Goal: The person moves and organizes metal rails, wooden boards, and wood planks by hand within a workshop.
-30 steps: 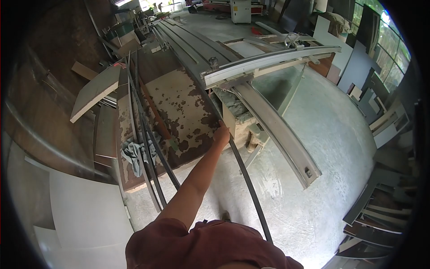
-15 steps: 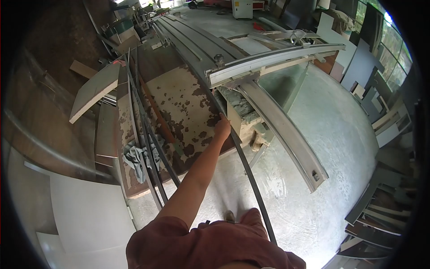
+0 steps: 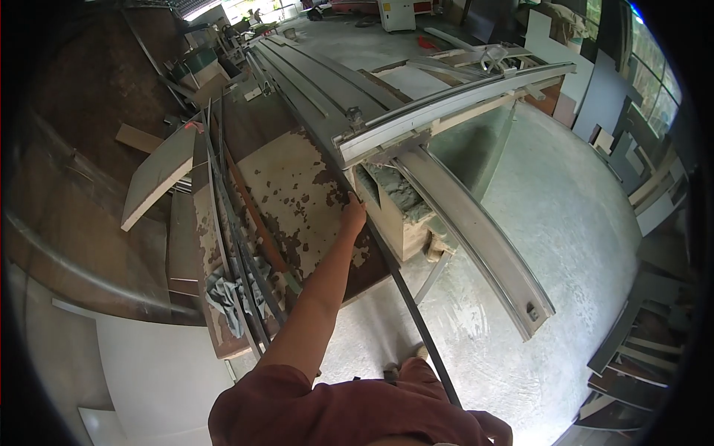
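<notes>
My left hand is closed around a long, thin dark strip at the edge of a worn board with peeling paint. The strip slants down from my hand toward my right side, ending out of sight by my body. Beyond the hand lies the grey metal table of a sliding panel saw, crossed by a pale aluminium fence. Only part of my right sleeve shows at the bottom; the right hand is out of view.
Several long dark strips and a crumpled grey cloth lie on the board's left part. A metal rail juts out over the floor at right. Panels and offcuts are piled along the right wall.
My left hand has shifted slightly left in view, still holding the strip, which moves with it. The camera view has tilted a little, and my feet have changed position.
</notes>
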Demonstrator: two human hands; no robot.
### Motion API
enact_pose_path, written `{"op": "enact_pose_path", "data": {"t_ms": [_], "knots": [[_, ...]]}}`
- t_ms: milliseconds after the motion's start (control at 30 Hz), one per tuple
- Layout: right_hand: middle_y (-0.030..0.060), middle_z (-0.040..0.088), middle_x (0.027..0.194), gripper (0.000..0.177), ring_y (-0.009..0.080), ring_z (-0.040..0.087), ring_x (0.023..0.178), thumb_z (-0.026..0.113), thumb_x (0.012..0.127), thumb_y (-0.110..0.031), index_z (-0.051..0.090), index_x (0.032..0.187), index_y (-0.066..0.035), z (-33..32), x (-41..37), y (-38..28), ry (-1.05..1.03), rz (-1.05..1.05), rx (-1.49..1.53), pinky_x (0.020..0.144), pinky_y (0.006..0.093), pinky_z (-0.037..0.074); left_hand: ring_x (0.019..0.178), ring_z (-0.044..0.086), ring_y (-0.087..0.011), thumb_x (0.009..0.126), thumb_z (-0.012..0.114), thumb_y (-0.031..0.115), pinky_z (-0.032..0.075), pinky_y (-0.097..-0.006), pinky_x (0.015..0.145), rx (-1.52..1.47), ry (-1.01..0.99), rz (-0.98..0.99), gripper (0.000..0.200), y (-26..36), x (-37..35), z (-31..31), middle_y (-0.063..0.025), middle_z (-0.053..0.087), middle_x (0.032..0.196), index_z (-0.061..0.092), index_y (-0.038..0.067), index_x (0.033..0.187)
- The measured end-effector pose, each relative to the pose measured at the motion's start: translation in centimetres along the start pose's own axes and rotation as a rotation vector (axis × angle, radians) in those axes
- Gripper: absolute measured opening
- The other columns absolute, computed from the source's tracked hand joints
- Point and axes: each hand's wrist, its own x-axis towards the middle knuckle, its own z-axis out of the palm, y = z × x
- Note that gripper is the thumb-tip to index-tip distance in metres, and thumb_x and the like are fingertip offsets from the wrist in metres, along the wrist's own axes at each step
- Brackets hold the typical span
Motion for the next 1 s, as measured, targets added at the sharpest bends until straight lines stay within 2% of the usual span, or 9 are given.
{"op": "enact_pose_path", "data": {"t_ms": [33,100,233,300,433,500,733,800,1000], "knots": [[0.0132,0.061,0.097,0.036,0.0256,0.056,0.093,0.049,0.087,-0.031,0.055,0.106,0.0,-0.3,0.3,-0.5,0.009,0.0,-0.004,0.082,0.0349,0.043,0.039,0.04,-0.0177,0.091,0.04,0.031,0.032,-0.0335,0.036,0.004,-0.002,-0.001,0.06,0.0,0.6,0.1,-0.0051,0.049,0.052,0.014,-0.001,0.135],[0.0134,0.061,0.097,0.036,0.0261,0.056,0.094,0.049,0.087,-0.031,0.056,0.105,0.0,-0.8,0.9,-1.3,0.027,-0.001,-0.012,0.083,0.0353,0.043,0.046,0.048,-0.0192,0.091,0.041,0.031,0.038,-0.0341,0.039,0.095,0.008,0.006,0.061,-0.1,2.0,0.3,-0.0072,0.055,0.061,0.013,0.0,0.135],[0.0138,0.061,0.096,0.036,0.0272,0.055,0.096,0.049,0.087,-0.031,0.057,0.103,0.0,-1.7,1.9,-2.4,0.063,-0.002,-0.028,0.085,0.0362,0.042,0.047,0.05,-0.0187,0.091,0.041,0.03,0.038,-0.0328,0.039,0.07,0.031,-0.027,0.06,-0.3,3.8,1.0,-0.0076,0.056,0.065,0.013,0.0,0.135],[0.014,0.061,0.096,0.036,0.0277,0.055,0.096,0.049,0.087,-0.032,0.058,0.102,0.0,-1.4,0.3,-4.2,0.082,-0.006,-0.039,0.086,0.0366,0.042,0.041,0.043,-0.0171,0.091,0.041,0.03,0.035,-0.0311,0.036,0.072,0.037,-0.005,0.06,-0.3,3.9,0.7,-0.0057,0.053,0.059,0.013,0.0,0.135],[0.013,0.061,0.096,0.035,0.0257,0.055,0.094,0.049,0.087,-0.03,0.057,0.104,0.0,-2.3,4.2,0.8,0.002,-0.013,0.019,0.083,0.0349,0.043,0.039,0.039,-0.0161,0.091,0.041,0.03,0.033,-0.0309,0.035,0.126,0.036,-0.008,0.06,0.4,4.2,0.0,-0.0048,0.05,0.056,0.014,0.0,0.136],[0.0124,0.061,0.096,0.034,0.0244,0.055,0.092,0.049,0.087,-0.028,0.056,0.106,0.0,-2.2,4.9,2.8,-0.052,-0.014,0.055,0.08,0.0338,0.043,0.08,0.058,-0.0313,0.09,0.042,0.028,0.05,-0.0393,0.063,-0.005,-0.114,-0.135,0.059,2.5,2.4,-2.2,-0.021,0.056,0.102,0.014,0.002,0.135],[0.0102,0.061,0.096,0.032,0.0198,0.056,0.085,0.05,0.088,-0.024,0.052,0.111,-0.001,-2.4,7.6,10.0,-0.221,-0.017,0.17,0.072,0.0298,0.045,0.071,0.058,-0.0303,0.091,0.041,0.029,0.049,-0.0384,0.058,0.049,-0.034,-0.097,0.059,1.9,3.2,-1.2,-0.0192,0.059,0.093,0.014,0.002,0.136],[0.0096,0.06,0.096,0.032,0.0185,0.056,0.083,0.05,0.088,-0.022,0.051,0.112,-0.001,-2.5,8.6,11.9,-0.263,-0.02,0.197,0.069,0.0287,0.046,0.039,0.038,-0.0159,0.092,0.039,0.031,0.032,-0.0316,0.037,0.048,0.024,-0.055,0.059,1.1,3.8,-0.6,-0.005,0.047,0.053,0.014,0.0,0.136],[0.0077,0.06,0.095,0.033,0.0145,0.056,0.078,0.05,0.088,-0.018,0.049,0.116,-0.002,-2.9,11.3,16.8,-0.381,-0.005,0.278,0.062,0.0252,0.047,0.039,0.04,-0.0164,0.092,0.039,0.028,0.032,-0.0318,0.037,0.01,0.002,-0.047,0.057,0.8,5.0,-1.1,-0.006,0.049,0.054,0.015,0.0,0.135]]}}
